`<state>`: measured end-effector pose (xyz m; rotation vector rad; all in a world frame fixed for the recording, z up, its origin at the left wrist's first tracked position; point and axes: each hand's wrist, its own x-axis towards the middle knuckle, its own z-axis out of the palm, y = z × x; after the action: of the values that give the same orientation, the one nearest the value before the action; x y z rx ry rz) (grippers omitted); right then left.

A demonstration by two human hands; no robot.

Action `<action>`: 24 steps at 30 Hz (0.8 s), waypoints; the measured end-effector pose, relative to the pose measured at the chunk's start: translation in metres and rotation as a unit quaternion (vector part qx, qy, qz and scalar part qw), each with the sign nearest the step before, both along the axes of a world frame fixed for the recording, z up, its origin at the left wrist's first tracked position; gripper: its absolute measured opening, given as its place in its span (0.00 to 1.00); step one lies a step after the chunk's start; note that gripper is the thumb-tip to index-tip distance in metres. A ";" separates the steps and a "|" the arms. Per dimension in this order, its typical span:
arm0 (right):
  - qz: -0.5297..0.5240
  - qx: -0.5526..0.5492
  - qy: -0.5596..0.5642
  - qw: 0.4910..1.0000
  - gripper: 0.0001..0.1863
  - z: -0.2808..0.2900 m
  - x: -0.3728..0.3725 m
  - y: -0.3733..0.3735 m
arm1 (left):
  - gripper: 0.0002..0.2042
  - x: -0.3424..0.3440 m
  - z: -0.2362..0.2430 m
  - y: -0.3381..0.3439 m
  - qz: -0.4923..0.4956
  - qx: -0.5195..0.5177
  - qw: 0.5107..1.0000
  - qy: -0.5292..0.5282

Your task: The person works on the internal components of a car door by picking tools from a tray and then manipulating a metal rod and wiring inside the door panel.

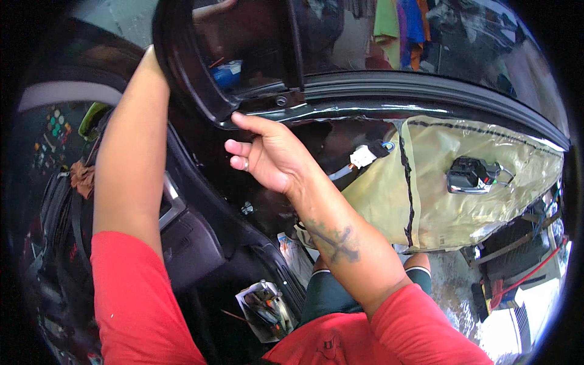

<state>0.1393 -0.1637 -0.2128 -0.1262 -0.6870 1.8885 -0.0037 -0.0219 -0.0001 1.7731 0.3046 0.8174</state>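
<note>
My left arm reaches up to the black window frame point(182, 61) of a car door; my left hand point(153, 56) is mostly hidden behind that frame, so its fingers are not visible. Below it, my right hand point(260, 152) has its fingers apart and half bent, the index fingertip at the frame's lower corner. The door's inner panel is exposed, with a yellowish plastic sheet point(444, 213) over its right part. A white connector point(363, 156) on wires lies left of the sheet's dark seam, and a black handle piece point(468, 176) rests against the sheet.
A box of tools point(264, 310) sits low by my legs. At the left is the car's interior with a black bag point(58, 225) and a brown cloth point(82, 179). At the right stand dark clutter and a red hose point(517, 283). Colourful cloths point(401, 33) show at the top.
</note>
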 end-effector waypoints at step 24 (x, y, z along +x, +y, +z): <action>-0.063 0.005 -0.041 0.997 0.13 0.002 0.006 -0.002 | 0.30 0.009 -0.018 0.025 -0.015 0.011 0.999 -0.032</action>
<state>0.1456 -0.1657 -0.2110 -0.2370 -0.7277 1.7669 0.0054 0.0034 -0.0185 1.7648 0.2281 0.8574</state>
